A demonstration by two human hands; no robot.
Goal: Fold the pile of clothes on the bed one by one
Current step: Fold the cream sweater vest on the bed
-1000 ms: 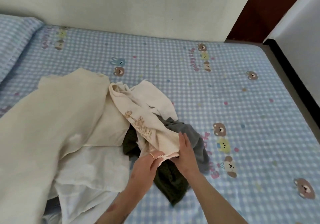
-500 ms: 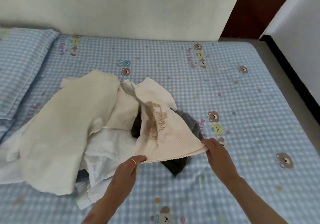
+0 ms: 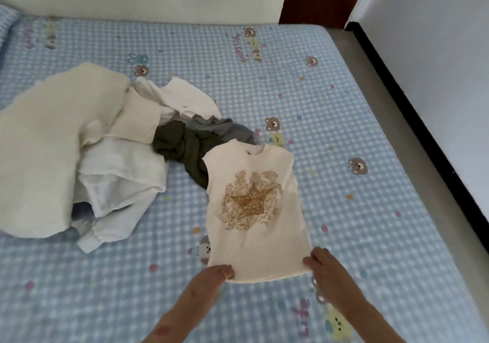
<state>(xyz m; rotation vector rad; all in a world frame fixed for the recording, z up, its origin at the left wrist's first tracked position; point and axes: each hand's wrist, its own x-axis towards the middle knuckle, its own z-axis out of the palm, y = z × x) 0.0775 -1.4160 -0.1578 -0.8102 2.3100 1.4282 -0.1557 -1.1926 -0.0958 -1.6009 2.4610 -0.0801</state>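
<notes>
While the vest (image 3: 254, 210) lies spread, both hands' fingers (image 3: 311, 260) pinch its hem corners.

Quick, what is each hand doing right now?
Left hand: pinches the lower left corner of the cream knit vest.
Right hand: pinches its lower right corner.

Soft, even daylight — slight blur, edges bowed.

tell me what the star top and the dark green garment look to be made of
Star top: looks like cream knit, with ribbed bands at the hem; the gold star motif may be embroidery or beading, too blurred to tell.
Dark green garment: seems a matte, thicker fabric, maybe knit; it bunches in soft folds.
</notes>
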